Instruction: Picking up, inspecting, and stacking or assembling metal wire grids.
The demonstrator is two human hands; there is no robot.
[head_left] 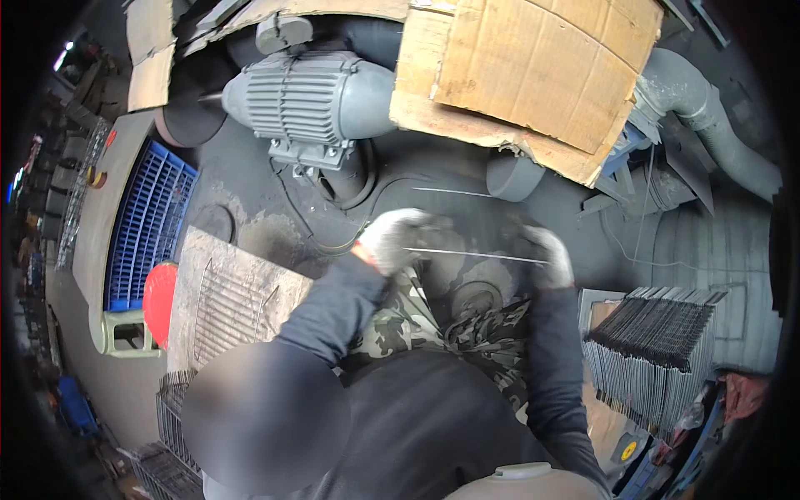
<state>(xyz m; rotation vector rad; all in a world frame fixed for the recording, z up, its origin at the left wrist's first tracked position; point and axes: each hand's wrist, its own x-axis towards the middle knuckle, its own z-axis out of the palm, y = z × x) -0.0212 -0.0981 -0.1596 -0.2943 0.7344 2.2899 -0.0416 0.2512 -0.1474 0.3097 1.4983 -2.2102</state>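
Both my hands wear whitish gloves with dark, dirty fingers, smeared by motion. Between them, above my camouflage-trousered lap, is a thin metal piece [477, 254] with a bright, straight near edge. A second bright line runs parallel, farther off; whether it belongs to the same piece I cannot tell. My left hand [390, 240] is closed at the left end of the near edge, my right hand [552, 257] at its right end. Just beyond them a grey wheel [514, 177] shows partly under a cardboard sheet [533, 75].
A grey ribbed motor [304, 96] stands ahead, with a dark wheel [190, 121] at its left. Thin dark metal pieces [654, 350] stand stacked at my right. On the left are a wire-topped board [233, 300], a red round seat [160, 304] and a blue crate [150, 225]. A duct [708, 112] curves far right.
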